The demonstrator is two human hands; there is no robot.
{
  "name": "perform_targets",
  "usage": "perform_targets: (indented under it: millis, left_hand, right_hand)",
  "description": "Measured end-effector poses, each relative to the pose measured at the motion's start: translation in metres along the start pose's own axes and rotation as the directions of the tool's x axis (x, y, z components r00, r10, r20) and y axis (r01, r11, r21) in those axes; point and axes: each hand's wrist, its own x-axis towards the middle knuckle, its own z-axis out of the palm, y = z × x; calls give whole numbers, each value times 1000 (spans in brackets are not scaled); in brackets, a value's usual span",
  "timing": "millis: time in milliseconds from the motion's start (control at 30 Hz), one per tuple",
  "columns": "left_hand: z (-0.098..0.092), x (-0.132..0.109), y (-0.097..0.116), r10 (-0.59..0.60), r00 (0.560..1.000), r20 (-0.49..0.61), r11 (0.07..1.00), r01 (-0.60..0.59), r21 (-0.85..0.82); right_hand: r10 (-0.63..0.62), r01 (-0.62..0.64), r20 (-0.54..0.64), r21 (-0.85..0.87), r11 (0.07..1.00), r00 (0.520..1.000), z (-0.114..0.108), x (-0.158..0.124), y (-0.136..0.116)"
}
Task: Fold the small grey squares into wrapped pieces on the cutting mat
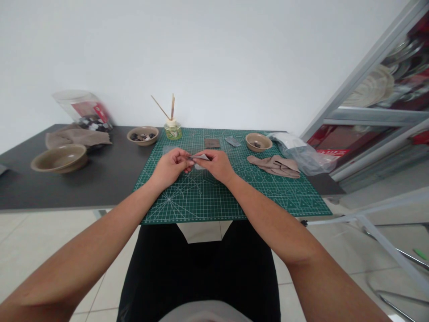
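Close together above the green cutting mat (214,203), my two hands work on something small. My right hand (219,165) is closed on a folded grey sheet (202,157), which looks like sandpaper. My left hand (171,167) pinches at the sheet's left end; a small dark thing there is mostly hidden by the fingertips. Just beyond the hands lie a brown square piece (211,142) and a grey piece (232,141) flat on the mat. A pale piece shows partly below the fingers.
Brown bowls with small stones stand at back left (142,141) and right (258,147). Another bowl (60,167) sits farther left, by a brown cloth (72,135) and clear jar (85,112). A reed diffuser (173,130), second cloth (276,166) and plastic bag (306,156) surround the mat.
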Motion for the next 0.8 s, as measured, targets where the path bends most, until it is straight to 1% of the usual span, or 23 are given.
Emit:
perform_targets:
  millis: [167,367,533,633,733,800]
  left_hand:
    - [0,-1,2,-18,1000,20,999,17,29]
    - [-1,-1,-1,-30,998,49,999,28,37]
    - [-1,-2,-1,-36,997,71,999,33,40]
    - [0,-4,2,-34,997,65,999,33,24]
    - [1,-4,3,-36,998,45,999,36,11]
    - [0,-4,3,-33,999,31,999,32,3]
  right_hand:
    - [51,-51,1,-21,998,999,2,1,5]
    - [20,-18,43,-45,999,999,2,3,8]
    - [50,-51,73,14,999,996,1,2,7]
    - [58,-60,67,38,997,996,1,1,5]
    - [63,-64,45,21,998,997,0,0,3]
    - [67,-67,51,-7,998,996,0,0,1]
